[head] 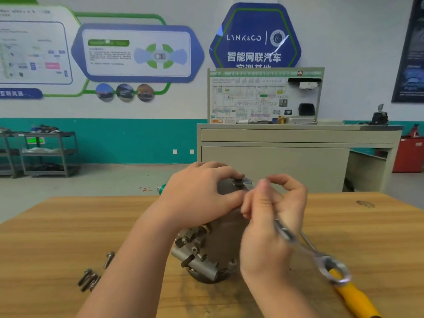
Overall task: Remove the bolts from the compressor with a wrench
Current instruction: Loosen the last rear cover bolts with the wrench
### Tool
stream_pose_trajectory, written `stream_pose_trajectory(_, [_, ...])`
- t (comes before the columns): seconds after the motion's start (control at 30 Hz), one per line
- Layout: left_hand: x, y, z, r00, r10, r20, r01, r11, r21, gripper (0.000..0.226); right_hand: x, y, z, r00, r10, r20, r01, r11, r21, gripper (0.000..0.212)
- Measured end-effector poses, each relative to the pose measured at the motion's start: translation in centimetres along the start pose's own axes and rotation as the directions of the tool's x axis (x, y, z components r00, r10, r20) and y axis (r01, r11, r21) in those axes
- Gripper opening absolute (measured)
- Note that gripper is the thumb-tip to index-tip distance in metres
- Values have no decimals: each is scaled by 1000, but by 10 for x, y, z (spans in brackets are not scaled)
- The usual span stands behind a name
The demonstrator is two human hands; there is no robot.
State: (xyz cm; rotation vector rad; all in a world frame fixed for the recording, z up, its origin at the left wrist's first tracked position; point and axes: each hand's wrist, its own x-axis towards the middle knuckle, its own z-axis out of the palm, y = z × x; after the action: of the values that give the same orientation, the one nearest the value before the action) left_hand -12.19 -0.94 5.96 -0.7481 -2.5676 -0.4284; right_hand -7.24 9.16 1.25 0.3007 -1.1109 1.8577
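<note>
1. Lying nearest the camera, at the lower right of the frame, a yellow-handled screwdriver (354,294) is resting on the wooden table (57,237).
2. Right hand (270,226) is closing its fingers around a wrench (298,244), whose ring end is hanging over the screwdriver.
3. Left hand (202,198) is pressing down, fingers curled, on the compressor (206,253) at the frame's centre.
4. The wrench's far end is sitting on a bolt (238,181) atop the compressor.
5. Loose bolts (91,276) are lying on the table at the lower left.
</note>
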Motion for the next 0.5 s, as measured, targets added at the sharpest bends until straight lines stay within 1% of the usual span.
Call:
stream_pose_trajectory(0.03, [0,-3,-1,1000,-7,4,8,1000,-24,39,5,3,-6,998,47,-46,-42,994,98,12])
stream_pose_trajectory(0.07, [0,-7,-4,1000,-17,18,19,998,-65,39,14,3,-13,990,134,-48,-122,971,204,15])
stream_pose_trajectory(0.1, [0,-11,-6,999,-24,35,28,993,-115,39,25,1,-18,977,211,5,-204,934,294,17])
stream_pose_trajectory(0.13, [-1,-16,-9,998,-27,55,36,985,-166,40,35,0,-23,960,268,86,-281,898,338,18])
stream_pose_trajectory(0.17, [-2,-19,-11,997,-26,70,40,977,-207,44,44,-2,-26,932,316,177,-359,871,335,17])
stream_pose_trajectory(0.23, [-2,-26,-12,997,-31,77,49,968,-247,57,61,0,-25,841,450,300,-526,807,266,15])
stream_pose_trajectory(0.3, [-3,-31,-10,996,-54,68,69,966,-250,66,82,2,-22,732,594,334,-663,734,147,13])
stream_pose_trajectory(0.33, [-4,-33,-9,997,-64,50,75,966,-248,66,95,3,-18,675,660,330,-716,694,77,13])
stream_pose_trajectory(0.4, [-5,-35,-7,996,-89,-14,82,957,-277,56,118,7,-6,572,761,305,-790,611,-44,16])
stream_pose_trajectory(0.47, [-5,-33,-5,986,-147,-84,115,945,-305,47,134,16,12,514,815,267,-803,567,-184,16])
stream_pose_trajectory(0.5, [-3,-32,-3,974,-197,-113,160,950,-269,47,140,20,23,496,833,245,-790,550,-271,17])
